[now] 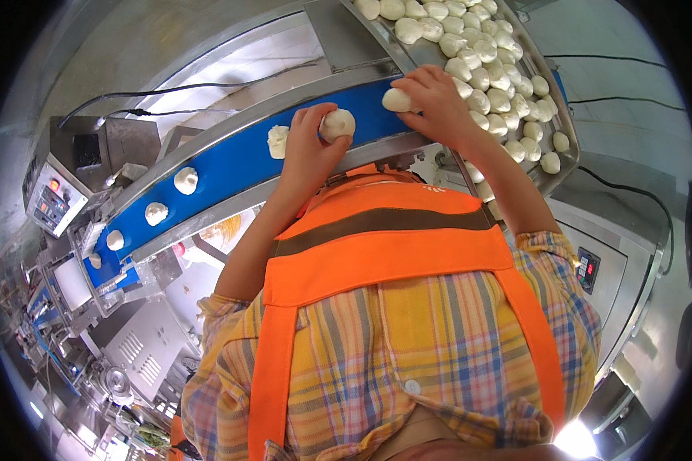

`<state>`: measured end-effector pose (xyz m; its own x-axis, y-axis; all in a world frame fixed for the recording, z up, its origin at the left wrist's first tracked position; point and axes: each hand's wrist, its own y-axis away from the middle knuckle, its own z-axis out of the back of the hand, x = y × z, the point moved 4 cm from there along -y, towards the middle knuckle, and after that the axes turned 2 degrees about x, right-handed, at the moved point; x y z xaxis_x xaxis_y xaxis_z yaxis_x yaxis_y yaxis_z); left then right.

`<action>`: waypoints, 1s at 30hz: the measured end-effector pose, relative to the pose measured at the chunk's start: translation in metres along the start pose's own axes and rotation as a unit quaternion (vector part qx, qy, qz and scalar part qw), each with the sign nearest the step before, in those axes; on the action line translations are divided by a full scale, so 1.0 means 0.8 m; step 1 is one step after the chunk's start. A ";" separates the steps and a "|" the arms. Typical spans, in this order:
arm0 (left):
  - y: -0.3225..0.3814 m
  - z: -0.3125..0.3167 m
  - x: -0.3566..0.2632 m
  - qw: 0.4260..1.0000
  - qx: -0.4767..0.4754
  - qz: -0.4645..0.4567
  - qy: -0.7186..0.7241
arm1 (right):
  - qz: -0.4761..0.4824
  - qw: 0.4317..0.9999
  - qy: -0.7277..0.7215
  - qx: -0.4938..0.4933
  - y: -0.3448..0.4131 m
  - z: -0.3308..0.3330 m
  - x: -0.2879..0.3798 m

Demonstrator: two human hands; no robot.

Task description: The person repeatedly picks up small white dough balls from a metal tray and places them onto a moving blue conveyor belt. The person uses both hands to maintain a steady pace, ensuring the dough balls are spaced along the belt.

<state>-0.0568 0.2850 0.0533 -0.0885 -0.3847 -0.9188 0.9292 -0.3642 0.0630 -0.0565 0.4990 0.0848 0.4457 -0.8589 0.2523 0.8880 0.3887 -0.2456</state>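
A blue conveyor belt runs across in front of me, carrying pale dough balls. Between its thumb and fingers, my left hand grips a round dough ball over the belt. Just left of that hand lies a rougher dough piece, partly hidden by the fingers. My right hand holds another dough ball at the belt's right end. Beside the right wrist is a metal tray heaped with many dough balls. The right forearm covers part of the tray.
Further left on the belt sit several dough pieces. A control box with a lit red button stands beyond the belt, with black cables nearby. Metal machinery fills the lower left. At right is a steel cabinet with a small display.
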 end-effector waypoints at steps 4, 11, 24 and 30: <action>-0.013 -0.016 0.010 0.992 -0.026 -0.032 -0.117 | 0.059 0.995 0.077 -0.004 0.001 -0.028 -0.005; -0.010 -0.008 0.036 0.947 -0.040 -0.035 -0.316 | 0.036 0.969 0.206 0.128 0.007 -0.054 -0.012; -0.063 -0.023 -0.049 0.964 -0.023 -0.181 -0.195 | -0.241 0.969 -0.020 -0.055 0.010 0.031 -0.201; -0.204 -0.115 -0.085 0.941 -0.016 -0.255 -0.224 | -0.171 0.973 0.140 0.068 -0.061 -0.038 -0.217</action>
<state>-0.1697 0.4487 0.0695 -0.6604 -0.4886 -0.5701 0.7353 -0.5747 -0.3593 -0.1806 0.6193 0.0244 0.0906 -0.9955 0.0273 0.9941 0.0888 -0.0617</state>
